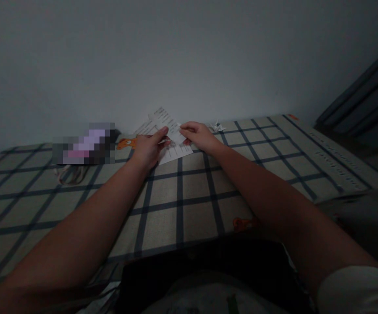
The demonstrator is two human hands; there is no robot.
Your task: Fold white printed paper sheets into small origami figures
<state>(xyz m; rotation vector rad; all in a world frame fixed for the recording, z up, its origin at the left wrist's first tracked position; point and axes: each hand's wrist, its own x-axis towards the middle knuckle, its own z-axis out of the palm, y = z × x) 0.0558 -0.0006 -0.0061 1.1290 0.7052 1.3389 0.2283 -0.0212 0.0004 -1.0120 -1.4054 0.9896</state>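
Observation:
Both of my hands meet over a sheet of white paper with printed lines of text, close to the wall. Thumb and fingers of my left hand pinch the paper from the left. On the right side, my right hand has its fingertips closed on a folded part of the paper. More printed paper lies beneath the hands on the tablecloth. A small crumpled or folded white paper piece rests just right of my right hand.
A checked tablecloth with bear prints covers the table. Toward the left stands a blurred-out purple and dark object, with a pale cord in front of it. The grey wall borders the far edge; a dark curtain hangs right.

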